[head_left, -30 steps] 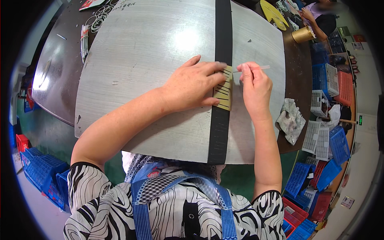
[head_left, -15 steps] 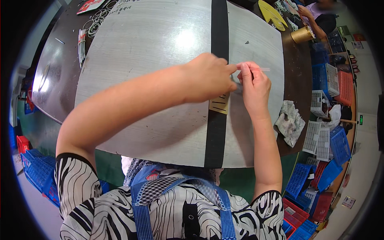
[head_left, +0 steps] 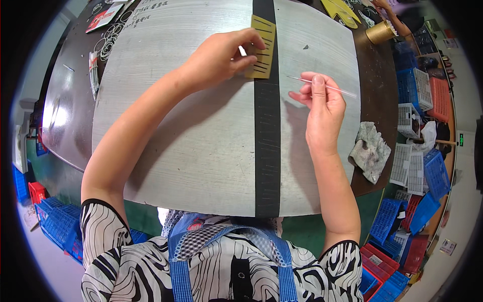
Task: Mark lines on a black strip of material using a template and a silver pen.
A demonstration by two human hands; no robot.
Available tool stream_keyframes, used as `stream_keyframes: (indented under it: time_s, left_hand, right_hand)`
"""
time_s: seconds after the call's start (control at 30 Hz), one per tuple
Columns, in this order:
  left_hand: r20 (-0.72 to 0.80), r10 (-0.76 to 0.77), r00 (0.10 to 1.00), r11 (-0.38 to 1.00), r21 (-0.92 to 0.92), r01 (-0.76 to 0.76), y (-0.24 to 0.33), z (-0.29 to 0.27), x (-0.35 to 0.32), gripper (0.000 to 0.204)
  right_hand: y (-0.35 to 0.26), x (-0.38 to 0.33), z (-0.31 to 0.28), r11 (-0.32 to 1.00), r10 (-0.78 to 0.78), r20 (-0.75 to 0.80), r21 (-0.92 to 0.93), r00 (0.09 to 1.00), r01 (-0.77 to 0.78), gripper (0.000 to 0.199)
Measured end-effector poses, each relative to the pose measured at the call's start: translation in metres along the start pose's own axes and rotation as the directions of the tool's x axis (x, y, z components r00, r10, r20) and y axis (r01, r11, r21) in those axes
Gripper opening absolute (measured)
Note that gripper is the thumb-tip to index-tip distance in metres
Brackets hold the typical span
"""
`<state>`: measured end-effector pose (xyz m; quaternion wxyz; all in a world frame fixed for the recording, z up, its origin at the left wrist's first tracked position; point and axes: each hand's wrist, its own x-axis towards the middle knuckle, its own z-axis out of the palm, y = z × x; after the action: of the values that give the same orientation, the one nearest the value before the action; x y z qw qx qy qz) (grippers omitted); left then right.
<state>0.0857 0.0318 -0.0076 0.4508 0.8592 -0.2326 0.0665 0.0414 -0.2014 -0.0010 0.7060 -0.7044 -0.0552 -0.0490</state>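
My left hand (head_left: 214, 55) reaches over the yellow slotted template (head_left: 262, 65), with thumb and forefinger bent at its left side. This flat template lies along the far part of a long black strip (head_left: 267, 151) and overhangs its left edge slightly. Faint, pale short lines run across the strip nearer to me. My right hand (head_left: 324, 110), to the right of the strip, pinches a slim, translucent pen refill (head_left: 347, 93) between thumb and fingers. Its thin tip points left, raised above the board.
Under the strip is a large pale board (head_left: 191, 151) on a dark table (head_left: 65, 118). A crumpled grey rag (head_left: 371, 152) lies at right, a gold spool (head_left: 381, 32) and yellow pieces (head_left: 342, 12) at far right. White rings (head_left: 108, 43) lie far left. Plastic crates (head_left: 427, 173) stand along the right.
My left hand has moved away from my right hand, toward the far left. The template has moved farther along the strip, uncovering pale lines. The pen refill stays in my right hand, its tip now showing.
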Motion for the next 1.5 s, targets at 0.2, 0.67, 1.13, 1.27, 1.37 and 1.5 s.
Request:
stream_keyframes:
  time_s: [0.2,0.67,1.13,1.27,1.37,1.5]
  left_hand:
    - [0.090,0.086,0.992,0.932,0.344,-0.112,-0.009,0.009,0.012,0.033]
    - [0.121,0.168,0.978,0.878,0.432,-0.204,-0.015,0.014,0.011,0.028]
    - [0.138,0.175,0.975,0.874,0.435,-0.218,-0.018,0.013,0.006,0.041]
    - [0.146,0.143,0.979,0.876,0.442,-0.194,-0.015,0.010,0.006,0.042]
    - [0.149,0.127,0.981,0.887,0.425,-0.180,-0.015,0.012,0.008,0.043]
    - [0.154,0.121,0.981,0.897,0.407,-0.174,-0.018,0.010,0.007,0.045]
  right_hand:
    - [0.009,-0.004,0.010,0.999,0.045,0.031,-0.007,0.999,-0.044,0.028]
    - [0.004,-0.002,0.016,0.943,-0.040,0.099,-0.326,0.994,0.070,0.028]
    - [0.006,0.018,0.023,0.751,-0.197,0.209,-0.596,0.958,0.285,0.024]
    - [-0.005,0.026,0.015,0.489,-0.253,0.262,-0.796,0.931,0.357,0.024]
    - [0.004,0.028,0.021,0.723,-0.230,0.214,-0.616,0.949,0.314,0.024]
    - [0.001,0.028,0.022,0.711,-0.142,0.212,-0.658,0.967,0.249,0.024]
